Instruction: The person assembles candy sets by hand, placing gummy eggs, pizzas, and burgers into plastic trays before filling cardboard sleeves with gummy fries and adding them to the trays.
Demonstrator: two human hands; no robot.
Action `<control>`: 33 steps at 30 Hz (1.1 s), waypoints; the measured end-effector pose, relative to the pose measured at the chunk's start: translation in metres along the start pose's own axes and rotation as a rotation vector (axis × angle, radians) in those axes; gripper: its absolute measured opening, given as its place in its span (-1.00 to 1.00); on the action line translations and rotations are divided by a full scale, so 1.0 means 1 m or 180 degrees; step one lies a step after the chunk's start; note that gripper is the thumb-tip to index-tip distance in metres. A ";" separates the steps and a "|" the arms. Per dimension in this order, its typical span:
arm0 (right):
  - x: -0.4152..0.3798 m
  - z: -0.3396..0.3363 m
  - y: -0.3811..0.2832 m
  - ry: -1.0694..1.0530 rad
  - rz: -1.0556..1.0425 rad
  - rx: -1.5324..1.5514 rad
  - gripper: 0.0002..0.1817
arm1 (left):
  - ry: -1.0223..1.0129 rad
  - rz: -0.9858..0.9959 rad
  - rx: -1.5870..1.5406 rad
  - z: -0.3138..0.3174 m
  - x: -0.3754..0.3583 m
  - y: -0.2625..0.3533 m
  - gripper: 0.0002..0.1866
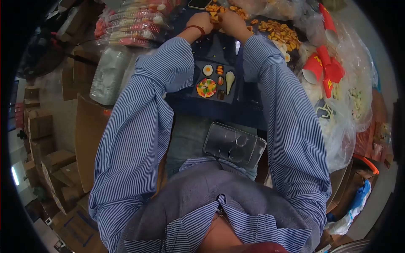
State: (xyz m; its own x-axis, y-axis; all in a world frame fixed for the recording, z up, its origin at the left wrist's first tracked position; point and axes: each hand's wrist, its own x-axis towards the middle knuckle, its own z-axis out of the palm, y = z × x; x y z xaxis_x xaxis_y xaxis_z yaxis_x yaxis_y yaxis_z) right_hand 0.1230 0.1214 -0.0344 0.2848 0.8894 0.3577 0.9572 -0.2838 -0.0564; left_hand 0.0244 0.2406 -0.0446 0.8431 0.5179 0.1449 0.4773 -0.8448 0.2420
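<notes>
Together, left hand (199, 22) and right hand (234, 25) touch orange pieces (214, 18) beyond 1 pizza (206, 87).

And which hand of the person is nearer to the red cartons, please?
Right. The right hand is to the left of the red cartons, with orange pieces lying between. The left hand is farther left, beyond the right one.

A dark rectangular phone (199, 4) lies just beyond the left hand (199, 22); well left of that hand are a black, round, fan-like object (36, 57) and brown cardboard boxes (41, 125). Well behind the right hand (233, 23), to its right, lies a crumpled blue-and-white plastic bag (353, 211).
</notes>
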 end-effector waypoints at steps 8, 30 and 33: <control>-0.024 -0.072 0.042 -0.1033 0.1471 0.2403 -0.73 | 0.0310 0.0177 -0.0819 -0.014 -0.008 -0.005 -0.73; -0.276 -0.218 -0.037 0.0748 0.1953 0.5723 -0.73 | -0.0654 0.0655 -0.4180 -0.095 -0.240 0.199 -0.78; -0.304 -0.236 -0.056 0.0721 0.1810 0.4757 -0.75 | -0.0550 0.1335 -0.3394 -0.105 -0.253 0.210 -0.81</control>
State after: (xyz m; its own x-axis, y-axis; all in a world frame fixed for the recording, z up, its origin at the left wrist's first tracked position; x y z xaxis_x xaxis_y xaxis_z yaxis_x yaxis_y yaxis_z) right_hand -0.0290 -0.2181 0.0798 0.7187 0.6895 0.0900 -0.0341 0.1642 -0.9858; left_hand -0.1150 -0.0539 0.0701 0.9476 0.1293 0.2921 -0.2295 -0.3606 0.9040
